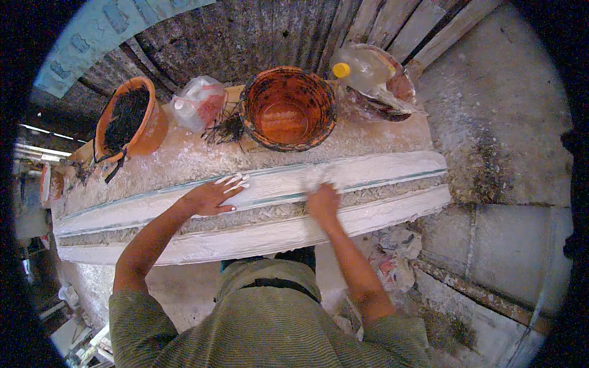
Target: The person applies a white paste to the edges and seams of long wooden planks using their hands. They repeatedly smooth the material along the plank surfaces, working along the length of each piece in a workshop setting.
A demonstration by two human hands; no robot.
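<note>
Two long white plaster-like strips lie side by side on the bench. The back strip point(380, 173) has thin blue-green edges; the front strip point(380, 216) curves along the bench's near side. A band of rough grey-white crumbs point(264, 212) runs between them. My left hand point(215, 196) lies flat on the back strip, left of the middle, its spread fingertips coated white. To the right, my right hand point(323, 200) is over the same strip, palm down. Its fingers are smeared by motion, so their pose and anything under them cannot be made out.
Along the bench's far side stand an orange tub of black fibres point(127, 119), a clear plastic bag point(199, 101), an orange basin point(288, 110) and a plaster-stained bowl point(402, 80) holding a yellow-capped bottle point(365, 67). Loose black fibres point(226, 127) lie beside the basin. Corrugated sheeting point(264, 34) rises behind.
</note>
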